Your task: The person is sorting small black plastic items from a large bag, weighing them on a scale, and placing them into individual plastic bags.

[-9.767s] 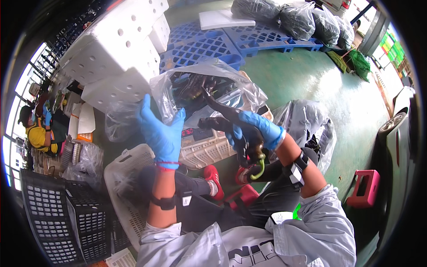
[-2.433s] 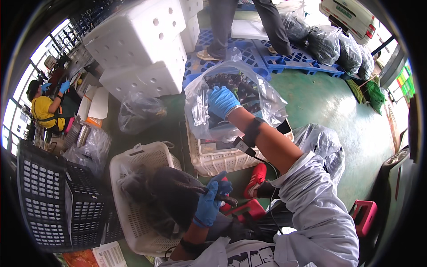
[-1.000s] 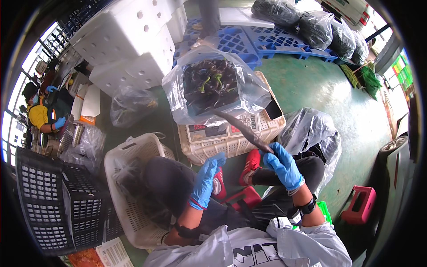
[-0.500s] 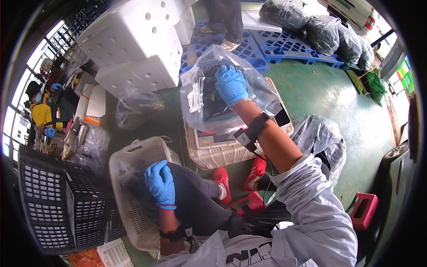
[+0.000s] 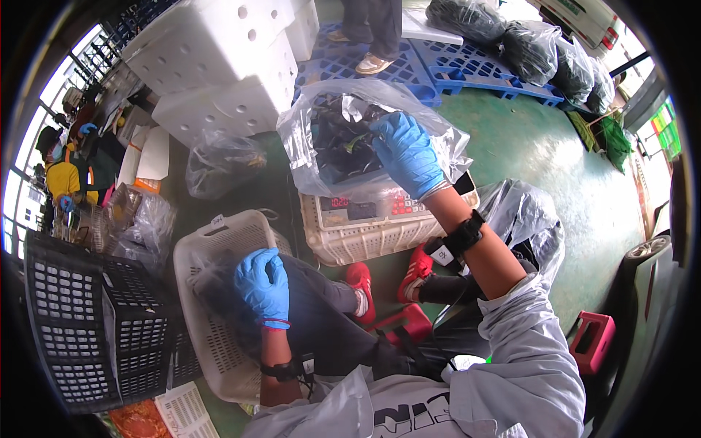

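A clear plastic bag (image 5: 310, 98) lies wide-mouthed in front of me, holding several dark, glossy pieces of produce (image 5: 339, 150) that look like eggplants, one with a green stem. At the bag's right side is my right hand (image 5: 410, 152) in a blue glove, its fingers pressed together at the contents. What they grip is hidden. Under the bag, a scale (image 5: 369, 209) with red digits rests on a white crate (image 5: 343, 248). My left hand (image 5: 263, 287), also gloved in blue, lies at my left knee, loosely curled with a gap at the thumb and nothing in it.
Beside my left leg stands a white basket (image 5: 191, 299), with a black crate (image 5: 80, 314) further left. White foam boxes (image 5: 219, 102) are stacked beyond a loose plastic bag (image 5: 219, 164). Blue pallets (image 5: 467, 77) lie ahead, where another person's legs (image 5: 372, 33) show. A red stool (image 5: 591, 343) is at right.
My right hand has moved right and back from the bag's middle to its right side, uncovering more dark produce. The bag's mouth sits wider. My left hand has barely shifted.
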`<action>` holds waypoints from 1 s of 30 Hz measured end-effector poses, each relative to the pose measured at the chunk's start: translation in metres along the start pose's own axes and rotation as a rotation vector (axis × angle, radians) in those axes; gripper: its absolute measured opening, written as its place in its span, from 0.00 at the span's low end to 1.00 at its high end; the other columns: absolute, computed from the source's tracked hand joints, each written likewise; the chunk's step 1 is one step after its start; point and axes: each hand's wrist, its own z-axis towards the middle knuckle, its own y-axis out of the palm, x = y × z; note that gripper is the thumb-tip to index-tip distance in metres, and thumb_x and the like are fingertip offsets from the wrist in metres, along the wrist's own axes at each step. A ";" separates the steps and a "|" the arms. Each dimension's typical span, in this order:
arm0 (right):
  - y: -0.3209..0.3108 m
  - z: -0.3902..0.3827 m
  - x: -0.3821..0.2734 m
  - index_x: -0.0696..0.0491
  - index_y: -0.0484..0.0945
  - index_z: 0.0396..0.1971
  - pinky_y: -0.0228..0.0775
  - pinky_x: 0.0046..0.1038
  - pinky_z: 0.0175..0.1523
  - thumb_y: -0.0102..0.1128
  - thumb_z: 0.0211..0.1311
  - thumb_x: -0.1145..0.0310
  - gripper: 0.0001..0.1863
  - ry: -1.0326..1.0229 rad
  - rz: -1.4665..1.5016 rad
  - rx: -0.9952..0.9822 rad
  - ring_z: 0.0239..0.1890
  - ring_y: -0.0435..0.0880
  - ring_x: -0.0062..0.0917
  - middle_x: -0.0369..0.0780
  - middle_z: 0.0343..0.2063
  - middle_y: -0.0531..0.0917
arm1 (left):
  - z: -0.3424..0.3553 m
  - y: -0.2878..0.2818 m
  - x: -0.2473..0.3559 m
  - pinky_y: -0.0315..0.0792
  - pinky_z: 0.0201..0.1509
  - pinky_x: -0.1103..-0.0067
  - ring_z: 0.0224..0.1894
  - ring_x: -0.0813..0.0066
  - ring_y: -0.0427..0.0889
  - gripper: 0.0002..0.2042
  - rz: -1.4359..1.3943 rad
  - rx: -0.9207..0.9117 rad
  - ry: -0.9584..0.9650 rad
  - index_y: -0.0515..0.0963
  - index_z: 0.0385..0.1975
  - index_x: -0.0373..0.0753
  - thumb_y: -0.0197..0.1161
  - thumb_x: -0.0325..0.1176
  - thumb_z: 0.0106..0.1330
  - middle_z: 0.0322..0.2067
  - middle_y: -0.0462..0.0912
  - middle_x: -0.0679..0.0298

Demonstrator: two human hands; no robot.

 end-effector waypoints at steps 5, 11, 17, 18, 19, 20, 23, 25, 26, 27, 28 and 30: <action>-0.004 -0.013 0.005 0.53 0.73 0.36 0.67 0.37 0.42 0.58 0.53 0.70 0.10 -0.059 0.061 0.114 0.37 0.73 0.38 0.43 0.34 0.72 | -0.003 -0.002 0.001 0.69 0.46 0.72 0.38 0.65 0.77 0.06 0.000 -0.002 -0.006 0.80 0.30 0.42 0.60 0.27 0.54 0.33 0.80 0.63; -0.003 -0.018 0.005 0.53 0.73 0.35 0.67 0.37 0.43 0.57 0.53 0.71 0.09 -0.045 0.115 0.097 0.37 0.73 0.38 0.43 0.34 0.73 | -0.004 -0.002 0.003 0.69 0.45 0.71 0.38 0.64 0.77 0.06 0.000 -0.002 -0.009 0.80 0.30 0.42 0.61 0.27 0.53 0.33 0.80 0.63; -0.008 -0.021 -0.018 0.52 0.74 0.35 0.68 0.36 0.43 0.58 0.52 0.71 0.09 -0.003 0.279 0.050 0.37 0.74 0.38 0.42 0.34 0.74 | 0.001 -0.007 -0.006 0.69 0.46 0.74 0.39 0.68 0.77 0.06 -0.136 -0.026 -0.038 0.79 0.32 0.42 0.59 0.25 0.55 0.34 0.80 0.65; -0.010 -0.027 -0.027 0.51 0.74 0.35 0.68 0.35 0.43 0.60 0.51 0.70 0.10 0.003 0.395 0.032 0.37 0.74 0.38 0.41 0.34 0.75 | 0.003 -0.006 -0.008 0.69 0.48 0.77 0.41 0.71 0.77 0.06 -0.297 -0.055 -0.064 0.79 0.33 0.39 0.57 0.23 0.59 0.35 0.80 0.64; -0.008 -0.033 -0.037 0.51 0.74 0.36 0.68 0.34 0.44 0.62 0.51 0.68 0.12 -0.021 0.503 0.015 0.38 0.74 0.38 0.41 0.34 0.75 | 0.006 -0.007 -0.011 0.69 0.50 0.80 0.42 0.79 0.76 0.07 -0.598 -0.150 -0.315 0.77 0.38 0.36 0.55 0.21 0.62 0.37 0.80 0.66; -0.011 -0.035 -0.064 0.51 0.72 0.40 0.67 0.34 0.48 0.63 0.52 0.65 0.16 0.008 0.600 -0.061 0.41 0.74 0.38 0.43 0.37 0.74 | 0.030 -0.036 -0.002 0.70 0.50 0.82 0.42 0.82 0.75 0.09 -1.033 -0.150 -0.520 0.75 0.42 0.34 0.55 0.21 0.63 0.38 0.79 0.67; 0.016 -0.037 -0.084 0.60 0.58 0.58 0.61 0.37 0.59 0.67 0.49 0.53 0.42 0.016 0.615 -0.055 0.54 0.68 0.46 0.52 0.53 0.67 | 0.126 -0.097 0.070 0.72 0.46 0.83 0.39 0.81 0.78 0.11 -0.625 -0.437 -0.092 0.75 0.45 0.35 0.56 0.24 0.64 0.39 0.79 0.64; 0.047 -0.018 -0.086 0.57 0.64 0.57 0.60 0.37 0.60 0.65 0.51 0.54 0.36 0.054 0.874 0.114 0.56 0.67 0.46 0.50 0.56 0.67 | 0.169 -0.091 0.133 0.74 0.42 0.81 0.37 0.75 0.81 0.12 -0.442 -0.679 0.200 0.75 0.46 0.37 0.59 0.29 0.63 0.38 0.80 0.60; 0.055 -0.001 -0.095 0.55 0.67 0.56 0.62 0.36 0.59 0.64 0.53 0.56 0.32 0.067 1.167 0.128 0.54 0.70 0.44 0.49 0.55 0.70 | 0.178 -0.081 0.146 0.75 0.44 0.77 0.39 0.66 0.81 0.15 -0.360 -0.687 0.427 0.75 0.45 0.39 0.62 0.37 0.61 0.38 0.80 0.57; 0.063 -0.001 -0.099 0.55 0.67 0.55 0.63 0.36 0.58 0.63 0.54 0.56 0.30 0.099 1.290 0.091 0.53 0.71 0.42 0.48 0.53 0.71 | 0.186 -0.052 0.161 0.72 0.49 0.71 0.43 0.59 0.80 0.22 -0.197 -0.933 0.407 0.75 0.47 0.38 0.60 0.49 0.60 0.40 0.80 0.55; 0.064 -0.001 -0.117 0.55 0.68 0.54 0.64 0.35 0.57 0.61 0.55 0.57 0.28 0.095 1.357 0.045 0.51 0.71 0.40 0.47 0.51 0.72 | 0.182 -0.017 0.164 0.69 0.53 0.67 0.44 0.57 0.79 0.30 0.001 -0.877 0.576 0.74 0.48 0.38 0.55 0.58 0.58 0.42 0.79 0.53; 0.065 -0.035 -0.125 0.55 0.69 0.52 0.66 0.33 0.54 0.58 0.57 0.59 0.25 0.135 1.327 -0.126 0.48 0.73 0.36 0.45 0.48 0.74 | 0.171 0.062 0.189 0.67 0.54 0.68 0.49 0.55 0.75 0.37 0.065 -1.015 0.589 0.73 0.49 0.33 0.54 0.65 0.55 0.45 0.77 0.46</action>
